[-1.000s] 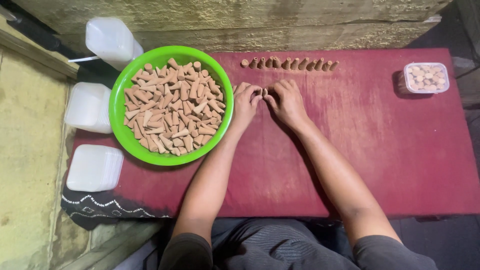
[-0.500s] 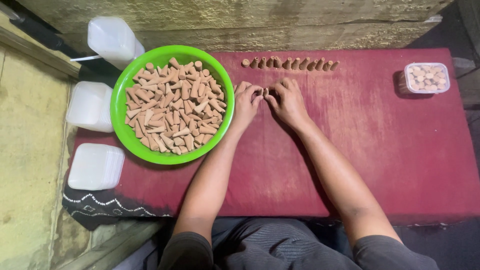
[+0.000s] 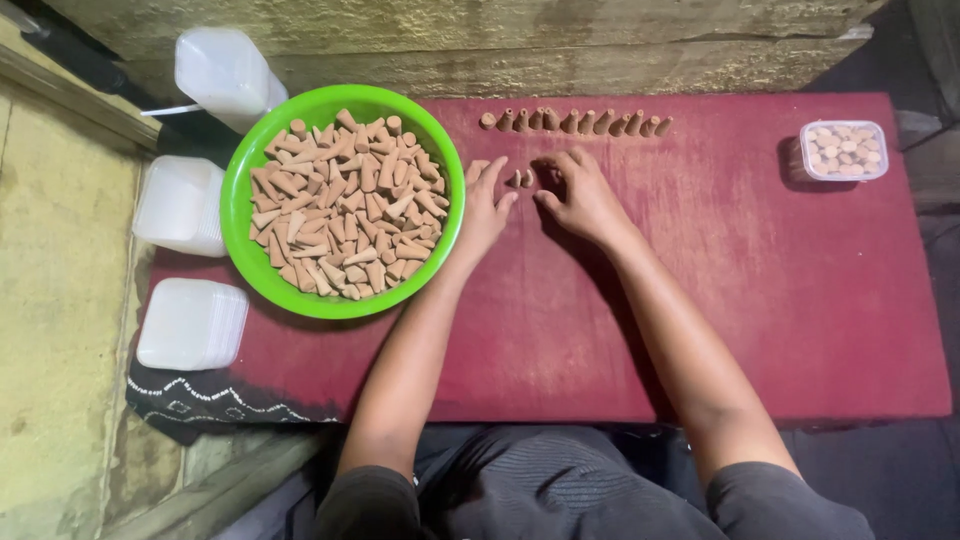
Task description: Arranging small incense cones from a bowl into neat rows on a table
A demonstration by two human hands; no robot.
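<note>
Your fingers (image 3: 497, 178) are loosely spread, both your left hand (image 3: 485, 205) and right hand (image 3: 580, 195) empty beside two small cones (image 3: 521, 179) standing on the red table (image 3: 760, 300), where a careless nudge could topple them.

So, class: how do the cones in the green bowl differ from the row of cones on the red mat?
The cones in the green bowl lie heaped, pointing every way; the row of cones sits in one neat line on the red mat. The bowl holds far more; the row has about a dozen. Both are the same brown cone shape.
</note>
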